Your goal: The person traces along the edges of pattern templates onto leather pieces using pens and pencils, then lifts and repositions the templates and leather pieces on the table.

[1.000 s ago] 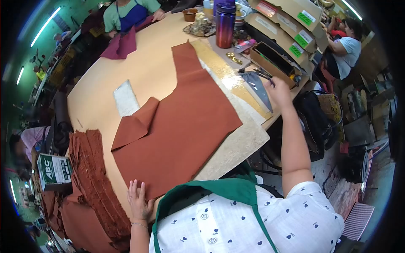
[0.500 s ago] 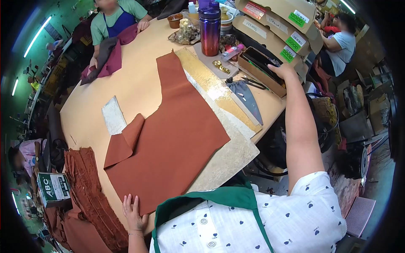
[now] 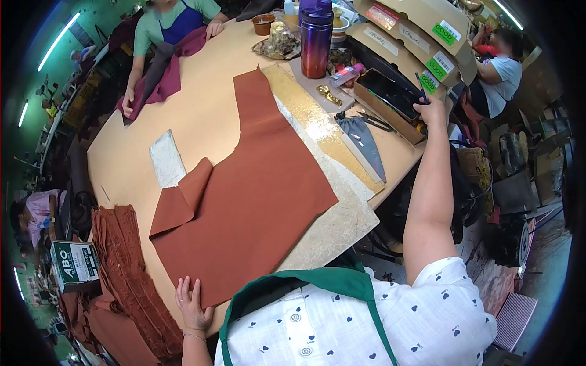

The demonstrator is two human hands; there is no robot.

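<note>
We see a rust-brown cloth (image 3: 262, 183) lying partly over a pale board (image 3: 342, 222) on the worktop (image 3: 201, 97), with our left hand (image 3: 194, 305) laid palm down, fingers loosely apart, on the cloth's near-left corner by the worktop's near edge, clasping nothing. Our right hand (image 3: 432, 111) is pinched on a slim dark pen (image 3: 422, 88), beside the open box (image 3: 381, 114) at the worktop's right edge. We judge the step in hand as readying the pen; the next move calls for clearing the box while the cloth lies steady.
</note>
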